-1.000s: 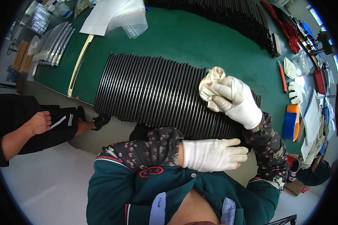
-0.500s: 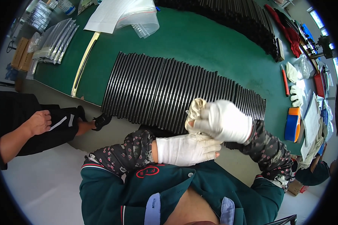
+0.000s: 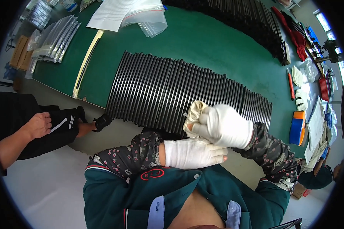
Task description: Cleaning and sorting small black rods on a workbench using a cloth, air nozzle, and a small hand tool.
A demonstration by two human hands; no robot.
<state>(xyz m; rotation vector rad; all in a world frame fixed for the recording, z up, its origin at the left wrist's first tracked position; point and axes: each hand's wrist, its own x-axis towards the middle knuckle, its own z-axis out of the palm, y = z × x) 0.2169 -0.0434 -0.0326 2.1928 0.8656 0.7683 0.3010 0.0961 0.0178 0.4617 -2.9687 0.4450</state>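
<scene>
Both gloved hands have drawn back off the black rods [image 3: 187, 95]; right hand [image 3: 225, 126] clenches a cream cloth [image 3: 193, 112], left hand [image 3: 193, 152] flat, fingers extended, beneath it.

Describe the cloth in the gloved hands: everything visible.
The cloth is cream-white, soft and crumpled, bunched into a wad. The right hand, in a white glove, grips it from the right; the left hand, also gloved, lies just beneath. It is held at the near edge of the row of black rods; whether it touches them is unclear.

Head view — steeply down, close
</scene>
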